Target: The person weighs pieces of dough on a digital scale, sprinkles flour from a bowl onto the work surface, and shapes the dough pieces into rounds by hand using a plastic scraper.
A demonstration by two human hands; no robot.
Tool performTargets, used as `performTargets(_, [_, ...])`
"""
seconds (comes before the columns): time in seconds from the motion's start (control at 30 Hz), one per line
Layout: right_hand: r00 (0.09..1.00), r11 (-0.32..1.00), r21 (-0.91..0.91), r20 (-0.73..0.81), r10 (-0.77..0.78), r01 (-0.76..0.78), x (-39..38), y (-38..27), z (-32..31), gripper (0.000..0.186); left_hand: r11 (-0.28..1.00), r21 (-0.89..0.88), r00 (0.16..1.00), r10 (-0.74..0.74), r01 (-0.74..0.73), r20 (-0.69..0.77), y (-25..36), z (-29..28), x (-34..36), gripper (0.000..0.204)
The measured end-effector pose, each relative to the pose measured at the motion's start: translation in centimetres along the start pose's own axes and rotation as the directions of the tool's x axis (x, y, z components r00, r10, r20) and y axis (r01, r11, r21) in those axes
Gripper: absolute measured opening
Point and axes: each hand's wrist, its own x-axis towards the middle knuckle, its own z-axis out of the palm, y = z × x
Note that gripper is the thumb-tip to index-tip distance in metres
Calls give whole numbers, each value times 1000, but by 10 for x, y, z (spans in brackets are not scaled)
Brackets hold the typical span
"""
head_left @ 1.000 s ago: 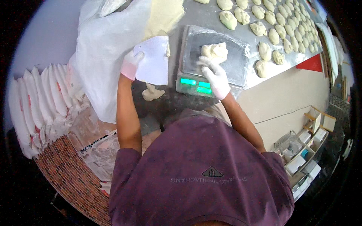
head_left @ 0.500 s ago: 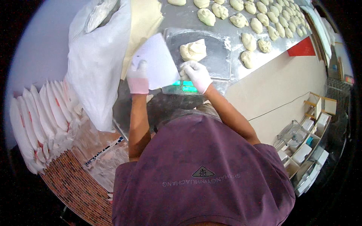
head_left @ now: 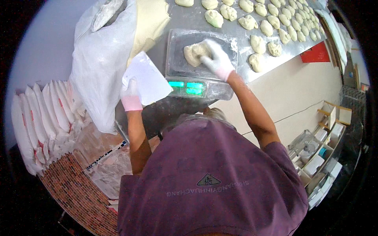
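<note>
My left hand [head_left: 130,91], in a white glove with a pink cuff, grips a flat white dough scraper [head_left: 148,79] beside the scale. On the scale's floury platform [head_left: 177,67] rests a pale lump of dough [head_left: 193,55]. My right hand [head_left: 219,60], gloved the same way, is on the right side of this lump, thumb and fingers around it. Its fingertips are blurred by motion and partly hidden. Green digits glow on the front of the digital scale [head_left: 218,91].
Several dough pieces [head_left: 258,44] lie across the metal table [head_left: 240,37] at the far right. A large white sack [head_left: 103,70] stands left of the scale. Stacked white bags [head_left: 41,118] line the left wall. A red container [head_left: 315,53] sits below the table's right edge.
My right hand has moved forward from the scale's front edge onto the dough lump. My left hand has drawn left and toward me with the scraper, uncovering the display.
</note>
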Motion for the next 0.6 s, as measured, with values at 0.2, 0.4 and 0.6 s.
performTargets(0.2, [859,842,421,-228,459,-338,-33,42,-57,49,997,39,996,-70,72,-48,0,-15,-3,34])
performTargets(0.4, [866,896,319,-295,404,-309,-73,74,-70,41,925,378,985,-18,-49,172,6,-22,6,37])
performTargets(0.6, [824,723,566,-130,552,-396,-73,60,-55,46,590,716,913,93,-372,398,7,-32,41,37])
